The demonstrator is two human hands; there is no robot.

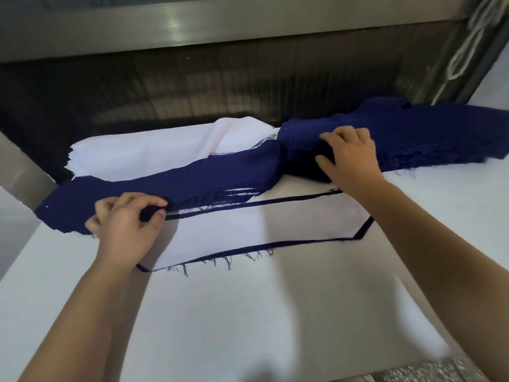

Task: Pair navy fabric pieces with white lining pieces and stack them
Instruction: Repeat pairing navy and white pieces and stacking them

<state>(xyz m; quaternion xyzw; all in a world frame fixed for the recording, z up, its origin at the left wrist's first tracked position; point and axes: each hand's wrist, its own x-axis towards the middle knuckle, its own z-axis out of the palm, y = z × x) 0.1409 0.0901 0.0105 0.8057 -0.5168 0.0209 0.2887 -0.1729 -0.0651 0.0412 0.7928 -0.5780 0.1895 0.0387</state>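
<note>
Now | left hand (126,224) grip pinches navy piece (165,186) | right hand (352,158) grip clutches navy stack (427,133) (underside hidden)

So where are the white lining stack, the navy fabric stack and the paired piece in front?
white lining stack (132,153): head view, its flat top sheet.
navy fabric stack (440,133): head view, top layer, right part.
paired piece (261,224): head view, white lining on top.
</note>
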